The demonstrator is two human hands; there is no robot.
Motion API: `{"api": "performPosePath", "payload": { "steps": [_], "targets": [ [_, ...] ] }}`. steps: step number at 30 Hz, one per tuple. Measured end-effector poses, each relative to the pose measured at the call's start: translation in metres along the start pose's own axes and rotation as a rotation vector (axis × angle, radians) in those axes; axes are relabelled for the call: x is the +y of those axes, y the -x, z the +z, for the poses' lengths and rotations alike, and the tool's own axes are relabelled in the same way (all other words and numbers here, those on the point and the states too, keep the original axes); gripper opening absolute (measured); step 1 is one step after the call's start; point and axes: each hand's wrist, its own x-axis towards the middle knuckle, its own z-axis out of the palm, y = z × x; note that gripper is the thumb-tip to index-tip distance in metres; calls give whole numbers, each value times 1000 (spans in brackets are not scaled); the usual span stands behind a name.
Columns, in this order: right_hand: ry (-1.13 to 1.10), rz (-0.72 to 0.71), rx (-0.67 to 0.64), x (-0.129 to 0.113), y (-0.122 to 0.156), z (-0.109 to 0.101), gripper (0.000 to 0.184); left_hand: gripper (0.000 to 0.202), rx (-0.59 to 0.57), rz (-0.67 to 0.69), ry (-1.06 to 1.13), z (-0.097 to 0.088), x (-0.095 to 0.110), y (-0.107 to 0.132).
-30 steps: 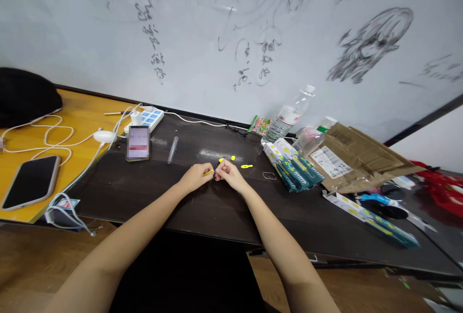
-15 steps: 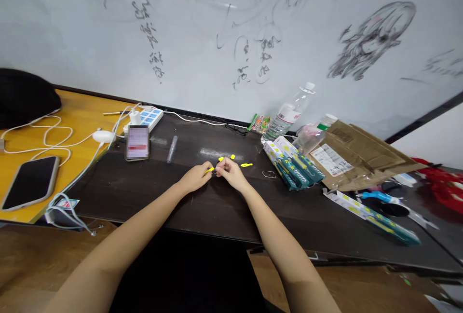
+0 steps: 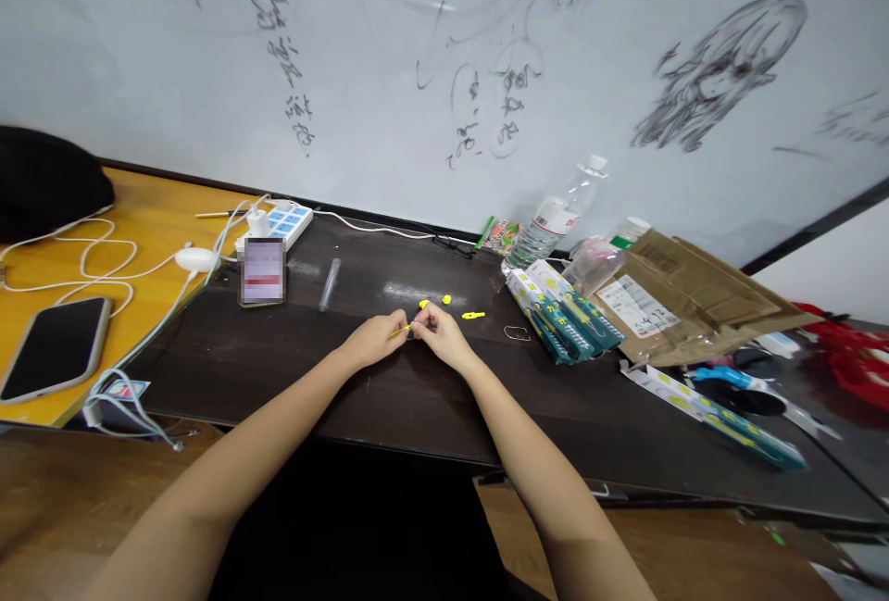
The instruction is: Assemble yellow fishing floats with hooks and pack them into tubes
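Note:
Both hands meet over the middle of the dark table (image 3: 431, 397). My left hand (image 3: 375, 339) pinches a thin yellow stick-like piece (image 3: 401, 331) between its fingertips. My right hand (image 3: 439, 334) is curled closed against the end of that piece, holding a tiny dark part that I cannot make out. Just beyond the fingers lie small yellow pieces (image 3: 473, 315) and a small wire clip (image 3: 516, 333) on the tabletop. A clear plastic tube (image 3: 331, 283) lies farther left.
Green-and-white packets (image 3: 564, 314), a cardboard box (image 3: 684, 297) and a water bottle (image 3: 556, 218) stand at the right. A power strip (image 3: 281, 223), white cables and a phone (image 3: 54, 346) sit at the left on the orange desk (image 3: 139, 212). A scribbled whiteboard fills the back.
The hands stay together at the same spot with only slight finger shifts. The view has drifted a little.

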Motion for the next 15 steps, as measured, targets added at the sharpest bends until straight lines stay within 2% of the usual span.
{"api": "performPosePath", "payload": {
  "steps": [5, 10, 15],
  "targets": [
    [-10, 26, -4, -2, -1, 2, 20, 22, 14, -5, -45, 1, 0, -1],
    [-30, 31, -1, -1, -1, 6, 22, 17, 1, 0, -74, 1, 1, 0],
    [-43, -2, 27, 0, -2, 8, 23, 18, 53, -45, -109, 4, 2, -1]
  ]
}}
